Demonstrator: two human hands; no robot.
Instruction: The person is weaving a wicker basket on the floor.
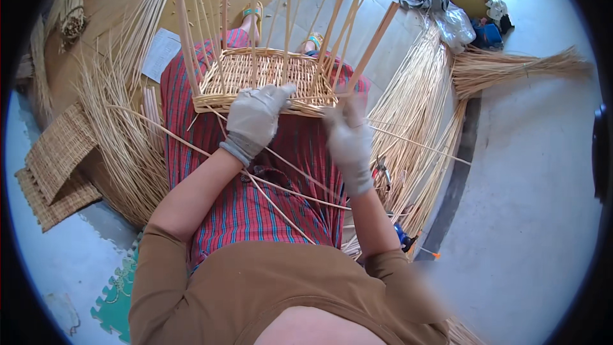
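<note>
A shallow wicker basket (214, 100) rests on my lap, with tall upright stakes (375, 41) standing around its sides. My left hand (257, 115), in a pale work glove, is closed over the basket's near edge around the middle. By the near right corner is my right hand (352, 144), gloved too; motion smears its fingers, so its grip is unclear. Loose weaving strands (294, 188) trail from the near edge and cross over my lap below both hands.
Long bundles of reeds lie on the floor to the left (131, 147) and right (415, 96). Woven mats (60, 153) sit at far left. Red-handled cutters (382, 172) lie beside my right forearm. A sheet of paper (161, 54) and a plastic bag (456, 27) are farther off.
</note>
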